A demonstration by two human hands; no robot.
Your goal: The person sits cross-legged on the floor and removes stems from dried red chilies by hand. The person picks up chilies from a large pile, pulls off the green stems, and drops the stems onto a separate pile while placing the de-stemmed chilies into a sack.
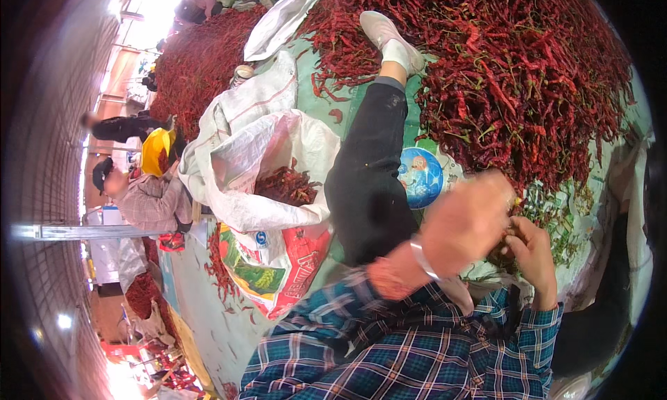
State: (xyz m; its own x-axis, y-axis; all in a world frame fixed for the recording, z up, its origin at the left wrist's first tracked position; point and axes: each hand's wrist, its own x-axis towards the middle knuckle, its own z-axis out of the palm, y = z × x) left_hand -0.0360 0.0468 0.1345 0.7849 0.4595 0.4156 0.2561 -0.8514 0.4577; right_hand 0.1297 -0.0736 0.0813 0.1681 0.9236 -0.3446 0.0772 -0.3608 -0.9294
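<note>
My left hand [466, 225], blurred and wearing a pale band at the wrist, hovers at the near edge of a large heap of dried red chili peppers [500, 87]. Whether it holds anything is hidden. Close beside it, my right hand [531, 251] has its thumb and fingers curled towards each other. A bit of dark red shows at those fingertips, too small to tell if it is gripped. Beyond both hands lie green stems and plant scraps [557, 223]. A round blue printed lid or disc [421, 177] lies between my outstretched leg and the heap.
An open white woven sack [292, 217] with some chilies [286, 186] inside stands left of my leg [370, 176]. Another chili heap [198, 66] rises farther off. A seated person [151, 199] and a yellow bag [158, 152] are at the left, near a metal post [88, 232].
</note>
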